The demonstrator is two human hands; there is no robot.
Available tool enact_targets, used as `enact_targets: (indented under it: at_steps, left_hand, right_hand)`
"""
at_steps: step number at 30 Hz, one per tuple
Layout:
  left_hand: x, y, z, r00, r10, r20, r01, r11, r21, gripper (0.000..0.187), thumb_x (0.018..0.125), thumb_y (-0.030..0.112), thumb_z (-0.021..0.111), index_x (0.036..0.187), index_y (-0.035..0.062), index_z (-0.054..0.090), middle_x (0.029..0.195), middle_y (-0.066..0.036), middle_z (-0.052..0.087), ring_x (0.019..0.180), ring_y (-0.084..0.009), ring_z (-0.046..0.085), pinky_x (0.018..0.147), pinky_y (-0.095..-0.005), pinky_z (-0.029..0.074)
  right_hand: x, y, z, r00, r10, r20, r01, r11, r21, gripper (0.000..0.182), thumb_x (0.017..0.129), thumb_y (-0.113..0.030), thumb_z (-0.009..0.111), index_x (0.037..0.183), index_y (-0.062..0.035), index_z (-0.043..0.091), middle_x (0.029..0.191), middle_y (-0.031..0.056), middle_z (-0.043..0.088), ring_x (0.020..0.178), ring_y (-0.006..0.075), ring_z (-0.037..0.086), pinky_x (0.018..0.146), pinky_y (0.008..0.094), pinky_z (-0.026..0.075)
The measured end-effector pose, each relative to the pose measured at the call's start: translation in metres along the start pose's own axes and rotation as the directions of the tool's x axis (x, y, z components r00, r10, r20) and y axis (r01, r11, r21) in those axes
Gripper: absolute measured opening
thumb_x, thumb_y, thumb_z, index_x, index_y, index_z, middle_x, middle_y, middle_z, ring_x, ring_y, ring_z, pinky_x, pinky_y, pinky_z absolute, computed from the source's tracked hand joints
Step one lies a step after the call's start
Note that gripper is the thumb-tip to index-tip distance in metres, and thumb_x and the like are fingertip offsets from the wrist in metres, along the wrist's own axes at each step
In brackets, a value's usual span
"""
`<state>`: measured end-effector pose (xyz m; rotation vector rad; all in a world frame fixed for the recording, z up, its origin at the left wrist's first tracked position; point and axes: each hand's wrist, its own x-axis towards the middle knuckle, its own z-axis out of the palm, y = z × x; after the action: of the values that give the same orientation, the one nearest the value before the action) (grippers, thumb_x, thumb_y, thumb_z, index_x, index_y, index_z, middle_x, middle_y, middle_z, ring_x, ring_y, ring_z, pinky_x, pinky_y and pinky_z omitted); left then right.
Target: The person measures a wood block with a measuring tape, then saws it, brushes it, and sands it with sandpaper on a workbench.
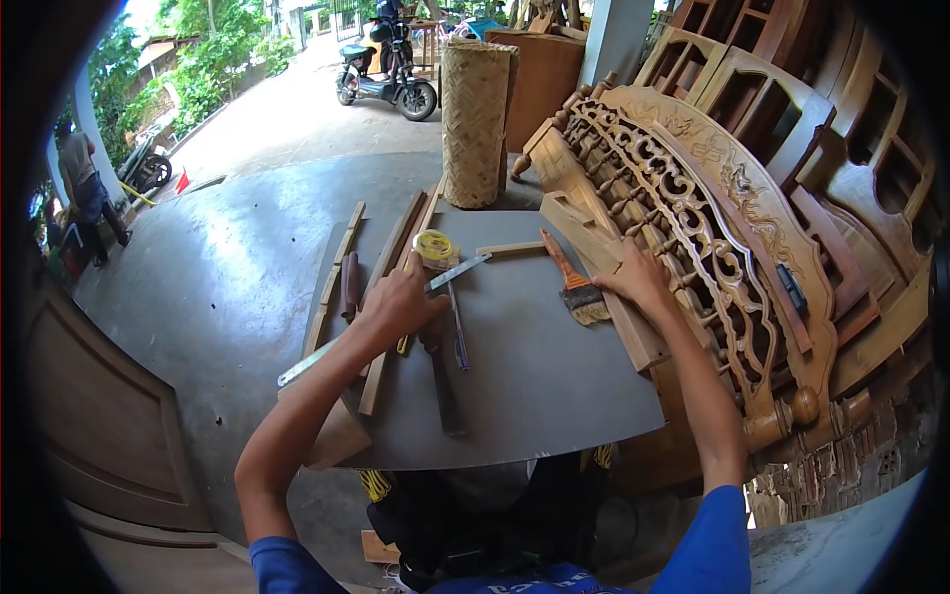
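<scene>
My left hand [401,299] is closed over the left part of the grey board [515,386], among tools; what its fingers grip is hidden. A metal ruler [458,272] sticks out to its right, and a yellow tape roll [432,245] lies just above it. Below it lies a dark tool handle [444,391]. My right hand [638,280] is closed around a long wooden piece [633,332] at the board's right edge. Left of that hand lies a brush [569,277] with an orange handle. A small wooden square [512,248] is above the brush.
Wooden strips [334,277] lie at the board's left. Carved wooden panels [693,188] lean at the right. A rolled woven mat [475,124] stands behind the board. A scooter [386,84] is parked outside, and another person [87,183] is at the far left.
</scene>
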<state>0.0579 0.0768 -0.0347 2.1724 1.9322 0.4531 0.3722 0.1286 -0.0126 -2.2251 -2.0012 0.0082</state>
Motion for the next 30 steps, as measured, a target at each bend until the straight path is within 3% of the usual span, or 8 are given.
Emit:
enact_targets:
  at_steps: [4, 7, 12, 15, 20, 22, 27, 30]
  left_hand:
    - [-0.003, 0.009, -0.006, 0.998, -0.007, 0.056, 0.008, 1.0, -0.018, 0.063, 0.073, 0.035, 0.063, 0.11, -0.0092, 0.036, 0.074, -0.024, 0.06, 0.073, -0.0386, 0.06, 0.065, -0.0438, 0.048]
    - [-0.004, 0.012, -0.005, 1.0, -0.002, 0.03, 0.003, 1.0, -0.025, 0.062, 0.074, 0.037, 0.063, 0.109, -0.0072, 0.038, 0.072, -0.024, 0.059, 0.071, -0.0384, 0.059, 0.063, -0.0437, 0.047]
    - [0.001, -0.006, -0.015, 0.995, -0.017, -0.1, 0.002, 0.989, -0.151, 0.057, 0.079, 0.04, 0.059, 0.108, -0.0064, 0.043, 0.072, -0.025, 0.059, 0.069, -0.0376, 0.06, 0.061, -0.0432, 0.047]
    - [-0.003, -0.007, -0.056, 0.982, -0.172, -0.077, 0.135, 0.928, -0.347, 0.051, 0.084, 0.044, 0.052, 0.092, -0.0065, 0.054, 0.06, -0.018, 0.056, 0.056, -0.0229, 0.057, 0.053, -0.0372, 0.042]
    - [-0.005, 0.006, -0.082, 0.977, -0.102, -0.188, -0.002, 0.876, -0.483, 0.055, 0.09, 0.049, 0.036, 0.089, -0.0018, 0.057, 0.06, -0.004, 0.044, 0.055, -0.0109, 0.042, 0.052, -0.0283, 0.037]
    - [-0.009, 0.025, -0.092, 0.984, -0.099, -0.148, -0.019, 0.769, -0.639, 0.055, 0.091, 0.051, 0.03, 0.092, 0.0018, 0.054, 0.057, 0.006, 0.03, 0.045, -0.0033, 0.026, 0.039, -0.0222, 0.024]
    - [-0.015, 0.066, -0.102, 0.999, -0.026, -0.04, -0.035, 0.169, -0.985, 0.054, 0.089, 0.055, 0.029, 0.101, 0.0039, 0.044, 0.057, 0.007, 0.022, 0.043, -0.0017, 0.018, 0.035, -0.0165, 0.017]
    - [0.005, 0.08, -0.093, 0.995, -0.067, -0.081, -0.094, -0.223, -0.97, 0.05, 0.09, 0.052, 0.028, 0.1, 0.0041, 0.04, 0.057, 0.005, 0.027, 0.042, -0.0042, 0.02, 0.034, -0.0185, 0.019]
  right_hand:
    - [-0.006, -0.01, 0.003, 0.995, -0.097, 0.018, 0.097, 0.995, -0.027, 0.089, 0.062, -0.052, 0.067, 0.123, 0.0047, 0.035, 0.106, 0.0236, 0.056, 0.102, 0.0348, 0.053, 0.085, 0.0443, 0.041]
    - [-0.015, -0.015, -0.013, 0.99, -0.074, 0.12, 0.067, 0.996, 0.062, 0.072, 0.064, -0.053, 0.066, 0.112, -0.002, 0.05, 0.108, 0.0192, 0.056, 0.101, 0.0337, 0.054, 0.087, 0.0429, 0.041]
    - [-0.027, 0.002, -0.017, 0.974, -0.223, -0.026, 0.225, 0.97, 0.098, 0.059, 0.067, -0.046, 0.068, 0.101, -0.0007, 0.054, 0.1, 0.0187, 0.058, 0.093, 0.0327, 0.057, 0.079, 0.0412, 0.045]
    - [-0.041, -0.002, -0.029, 0.925, -0.366, -0.102, 0.376, 0.921, 0.1, 0.052, 0.066, -0.043, 0.071, 0.095, -0.0029, 0.055, 0.092, 0.0138, 0.059, 0.089, 0.0315, 0.058, 0.075, 0.042, 0.046]
    - [-0.041, -0.038, -0.022, 0.77, -0.628, -0.112, 0.638, 0.756, 0.144, 0.056, 0.063, -0.044, 0.071, 0.103, -0.0082, 0.055, 0.098, 0.0109, 0.057, 0.088, 0.0298, 0.058, 0.075, 0.0398, 0.047]
    - [-0.039, -0.054, -0.012, 0.728, -0.677, -0.111, 0.686, 0.717, 0.122, 0.06, 0.062, -0.046, 0.071, 0.106, -0.0087, 0.055, 0.101, 0.0115, 0.056, 0.089, 0.0293, 0.058, 0.077, 0.0393, 0.047]
    - [-0.024, -0.067, 0.01, 0.69, -0.724, -0.015, 0.706, 0.669, 0.232, 0.063, 0.065, -0.048, 0.069, 0.11, -0.0072, 0.053, 0.108, 0.0143, 0.054, 0.095, 0.0309, 0.055, 0.082, 0.0388, 0.045]
    - [-0.037, -0.063, 0.002, 0.509, -0.731, -0.455, 0.837, 0.543, 0.065, 0.057, 0.074, -0.041, 0.064, 0.116, -0.0057, 0.048, 0.105, 0.0164, 0.053, 0.097, 0.0307, 0.055, 0.085, 0.039, 0.043]
